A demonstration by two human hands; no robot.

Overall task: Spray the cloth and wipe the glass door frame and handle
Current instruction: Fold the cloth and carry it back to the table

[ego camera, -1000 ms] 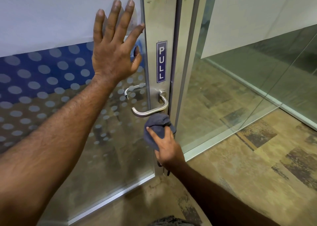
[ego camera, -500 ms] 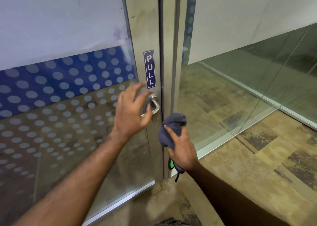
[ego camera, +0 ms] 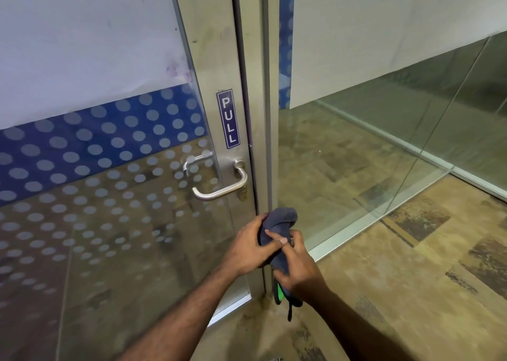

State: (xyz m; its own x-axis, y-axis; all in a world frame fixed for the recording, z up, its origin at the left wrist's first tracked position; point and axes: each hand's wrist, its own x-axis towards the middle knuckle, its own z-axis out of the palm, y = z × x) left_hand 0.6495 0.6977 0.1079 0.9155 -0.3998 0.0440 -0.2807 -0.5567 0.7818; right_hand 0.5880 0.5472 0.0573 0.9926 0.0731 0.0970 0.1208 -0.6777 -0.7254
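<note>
A bunched grey-blue cloth point(ego camera: 281, 220) is held by both hands in front of the door's metal frame point(ego camera: 211, 58), below the handle. My left hand point(ego camera: 248, 246) grips its left side, thumb across the front. My right hand point(ego camera: 299, 267) grips the lower part, where a green tag and a dark strap hang down. The silver lever handle point(ego camera: 219, 190) sticks out to the left above the cloth, untouched. A blue PULL sticker point(ego camera: 229, 119) sits on the frame above it. No spray bottle is in view.
The door's glass point(ego camera: 96, 196) carries a blue band and frosted dots. A second handle point(ego camera: 196, 160) shows through it on the far side. A fixed glass panel point(ego camera: 356, 155) stands to the right, with patterned brown floor point(ego camera: 411, 278) below.
My left hand left the glass, dropped past the handle and took hold of the cloth. My right hand with the cloth moved slightly right and down. The door now sits closed against its jamb.
</note>
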